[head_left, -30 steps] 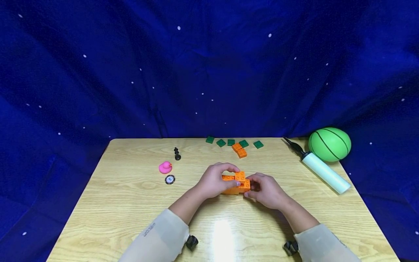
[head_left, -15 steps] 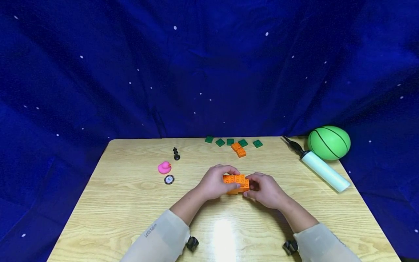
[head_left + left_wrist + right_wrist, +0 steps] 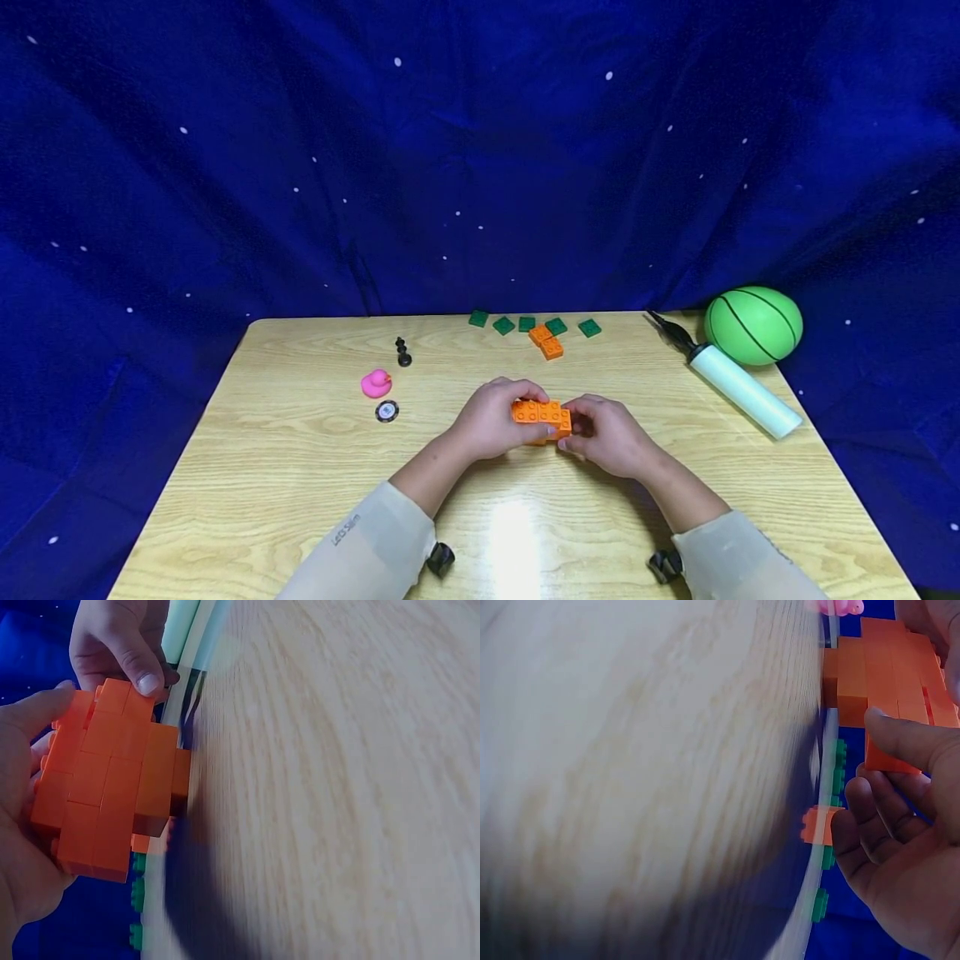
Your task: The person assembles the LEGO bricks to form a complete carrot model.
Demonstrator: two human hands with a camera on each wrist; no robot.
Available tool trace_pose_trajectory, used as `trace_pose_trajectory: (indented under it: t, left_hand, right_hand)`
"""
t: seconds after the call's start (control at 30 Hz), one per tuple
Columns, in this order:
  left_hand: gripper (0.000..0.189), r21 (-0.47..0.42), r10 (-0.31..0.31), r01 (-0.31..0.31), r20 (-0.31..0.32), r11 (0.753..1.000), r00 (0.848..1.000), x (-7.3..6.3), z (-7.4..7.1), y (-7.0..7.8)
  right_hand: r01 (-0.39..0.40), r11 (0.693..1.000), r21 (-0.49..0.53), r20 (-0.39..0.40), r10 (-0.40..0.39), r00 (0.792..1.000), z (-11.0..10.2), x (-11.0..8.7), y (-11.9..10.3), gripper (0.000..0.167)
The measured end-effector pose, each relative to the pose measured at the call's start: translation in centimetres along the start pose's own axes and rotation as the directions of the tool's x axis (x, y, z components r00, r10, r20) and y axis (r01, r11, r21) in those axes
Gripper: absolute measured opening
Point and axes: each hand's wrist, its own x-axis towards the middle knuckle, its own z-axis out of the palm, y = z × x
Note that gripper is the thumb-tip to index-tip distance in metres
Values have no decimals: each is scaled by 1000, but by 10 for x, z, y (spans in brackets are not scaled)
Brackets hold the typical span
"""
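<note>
Just in front of the table's middle, a stepped block of interlocked orange building bricks (image 3: 546,412) is held between both hands. My left hand (image 3: 487,423) grips its upper left part, with fingers at the far side and thumb along the near side. My right hand (image 3: 611,437) pinches the right end, thumb on the near face. The left wrist view shows the orange brick block (image 3: 101,784) side-on, widest on top and narrowing towards the table. In the right wrist view, the right thumb (image 3: 904,739) lies against the end brick and the lower fingers curl below it.
Two loose orange bricks (image 3: 552,347) and several green flat bricks (image 3: 527,324) lie by the back edge. Leftward are a black chess piece (image 3: 403,353), a pink rubber duck (image 3: 377,383) and a poker chip (image 3: 387,411). A hand pump (image 3: 742,390) and green ball (image 3: 753,325) occupy the right.
The top right brick, which stood higher with a gap beneath it, has gone down level with the brick beside it. Both hands keep their hold, nearly in place.
</note>
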Motion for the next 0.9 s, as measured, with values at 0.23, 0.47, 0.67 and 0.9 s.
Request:
trace_pose_trajectory:
  t: [0.23,0.47,0.67,0.9]
  left_hand:
    - [28,-54,-22,21,-17,998,1000,1,1,-3]
    - [24,-59,4,-7,-52,998,999,1,5,-5]
    - [23,-66,-21,18,-37,998,999,1,5,-6]
    - [24,-75,-42,40,-38,996,998,1,5,-9]
  right_hand:
    - [17,1000,-4,-2,-17,1000,-1,0,0,33]
    - [18,1000,1,4,-18,1000,0,-1,0,30]
    - [6,1000,16,7,-7,1000,1,-2,0,33]
    - [0,1000,20,5,-1,1000,1,-2,0,33]
